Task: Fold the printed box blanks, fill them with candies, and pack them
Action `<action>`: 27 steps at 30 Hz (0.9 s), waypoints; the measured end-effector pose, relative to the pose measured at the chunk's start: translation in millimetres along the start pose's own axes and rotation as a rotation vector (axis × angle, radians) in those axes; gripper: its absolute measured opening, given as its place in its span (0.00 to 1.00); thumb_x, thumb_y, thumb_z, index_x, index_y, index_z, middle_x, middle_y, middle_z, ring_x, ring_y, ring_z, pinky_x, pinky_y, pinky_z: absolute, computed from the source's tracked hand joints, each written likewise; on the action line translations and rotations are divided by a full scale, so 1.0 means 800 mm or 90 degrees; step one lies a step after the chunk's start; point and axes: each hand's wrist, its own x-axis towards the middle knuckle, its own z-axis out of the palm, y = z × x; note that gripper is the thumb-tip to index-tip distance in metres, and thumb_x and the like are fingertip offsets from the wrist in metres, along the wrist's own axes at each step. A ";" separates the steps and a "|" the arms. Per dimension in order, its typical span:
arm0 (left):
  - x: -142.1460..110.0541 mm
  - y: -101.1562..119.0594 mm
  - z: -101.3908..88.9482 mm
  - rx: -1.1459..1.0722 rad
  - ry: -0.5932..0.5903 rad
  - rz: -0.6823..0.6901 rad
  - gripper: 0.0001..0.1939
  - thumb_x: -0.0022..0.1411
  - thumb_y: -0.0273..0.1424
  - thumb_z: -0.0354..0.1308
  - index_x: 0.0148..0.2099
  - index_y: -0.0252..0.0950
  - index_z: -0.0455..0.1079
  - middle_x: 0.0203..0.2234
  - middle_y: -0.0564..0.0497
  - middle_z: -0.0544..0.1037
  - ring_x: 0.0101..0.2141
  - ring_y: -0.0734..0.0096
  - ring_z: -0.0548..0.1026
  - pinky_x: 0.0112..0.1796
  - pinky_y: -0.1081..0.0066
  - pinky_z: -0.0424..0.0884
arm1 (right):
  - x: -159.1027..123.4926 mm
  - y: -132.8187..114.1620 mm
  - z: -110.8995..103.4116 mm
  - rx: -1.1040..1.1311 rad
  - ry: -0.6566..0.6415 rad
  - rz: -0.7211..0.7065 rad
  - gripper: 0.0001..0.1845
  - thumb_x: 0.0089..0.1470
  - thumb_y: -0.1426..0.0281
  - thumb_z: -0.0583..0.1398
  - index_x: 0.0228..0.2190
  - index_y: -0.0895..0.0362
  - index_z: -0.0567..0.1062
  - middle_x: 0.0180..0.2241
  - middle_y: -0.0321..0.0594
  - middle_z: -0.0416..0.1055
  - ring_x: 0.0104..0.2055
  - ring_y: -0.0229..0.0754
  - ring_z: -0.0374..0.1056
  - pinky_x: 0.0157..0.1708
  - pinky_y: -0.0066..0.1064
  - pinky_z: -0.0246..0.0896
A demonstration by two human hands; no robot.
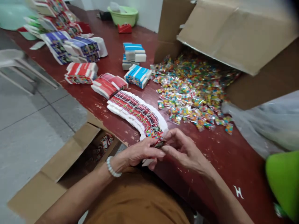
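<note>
My left hand [141, 152], with a pale bead bracelet at the wrist, is closed round a small red printed carton [159, 143] close to my body. My right hand [181, 147] has its thumb and fingers pinched at the carton's near-right end, and both hands partly cover it. Just beyond them, a curved row of flat red cartons [137, 113] with white flaps lies fanned along the table. To its right spreads a heap of small clear candy packets [191, 93] with colourful contents.
A large cardboard box [224, 34] stands tipped behind the candy. Stacks of red cartons [105, 85], blue cartons [137, 74] and purple cartons [81, 45] stand farther along the table [112, 31]. An open floor box [70, 155] sits at left. A green object [283, 183] stands at right.
</note>
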 end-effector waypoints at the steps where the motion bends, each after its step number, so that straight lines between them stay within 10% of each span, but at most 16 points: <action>1: 0.002 0.001 0.000 0.010 -0.012 -0.001 0.12 0.55 0.38 0.63 0.29 0.34 0.71 0.15 0.55 0.70 0.19 0.74 0.66 0.25 0.72 0.61 | -0.001 0.000 -0.002 0.029 -0.022 0.018 0.13 0.60 0.74 0.58 0.46 0.54 0.64 0.36 0.38 0.73 0.32 0.37 0.73 0.32 0.29 0.68; 5: 0.010 0.003 0.006 -0.026 -0.004 0.016 0.16 0.52 0.40 0.69 0.36 0.34 0.72 0.19 0.58 0.70 0.19 0.77 0.66 0.21 0.75 0.65 | -0.005 0.004 -0.006 -0.008 -0.050 0.050 0.27 0.55 0.78 0.60 0.53 0.53 0.59 0.35 0.36 0.72 0.31 0.37 0.69 0.30 0.29 0.65; 8: 0.014 0.006 0.013 -0.038 0.087 0.027 0.18 0.50 0.40 0.71 0.37 0.33 0.73 0.22 0.56 0.72 0.19 0.76 0.69 0.22 0.73 0.72 | -0.008 0.011 0.001 -0.028 0.141 0.076 0.35 0.52 0.73 0.65 0.58 0.52 0.58 0.38 0.37 0.71 0.27 0.34 0.64 0.27 0.28 0.62; 13: 0.018 0.002 0.022 -0.084 0.192 0.032 0.18 0.53 0.40 0.70 0.41 0.33 0.73 0.25 0.51 0.79 0.23 0.70 0.76 0.28 0.70 0.75 | -0.008 0.024 0.022 0.165 0.207 0.154 0.13 0.58 0.60 0.62 0.39 0.55 0.75 0.38 0.40 0.72 0.28 0.37 0.66 0.28 0.29 0.63; 18: 0.020 -0.007 0.023 0.038 0.312 0.142 0.17 0.56 0.36 0.68 0.45 0.36 0.71 0.37 0.49 0.82 0.37 0.67 0.79 0.39 0.71 0.76 | -0.008 0.023 0.026 0.120 0.299 0.161 0.14 0.58 0.59 0.61 0.29 0.57 0.76 0.28 0.38 0.72 0.30 0.40 0.66 0.32 0.30 0.62; 24: 0.014 -0.009 0.035 -0.012 0.401 0.210 0.33 0.58 0.33 0.66 0.62 0.43 0.56 0.44 0.47 0.82 0.36 0.66 0.81 0.38 0.67 0.78 | -0.001 0.027 0.035 0.239 0.373 0.172 0.28 0.55 0.62 0.64 0.56 0.52 0.65 0.31 0.33 0.72 0.30 0.38 0.67 0.31 0.28 0.64; 27: 0.012 -0.004 0.039 -0.046 0.404 0.234 0.34 0.60 0.33 0.65 0.64 0.43 0.55 0.47 0.44 0.80 0.40 0.65 0.81 0.39 0.68 0.78 | 0.002 0.032 0.047 0.325 0.387 0.153 0.27 0.54 0.62 0.66 0.54 0.51 0.66 0.37 0.37 0.74 0.35 0.40 0.70 0.35 0.30 0.67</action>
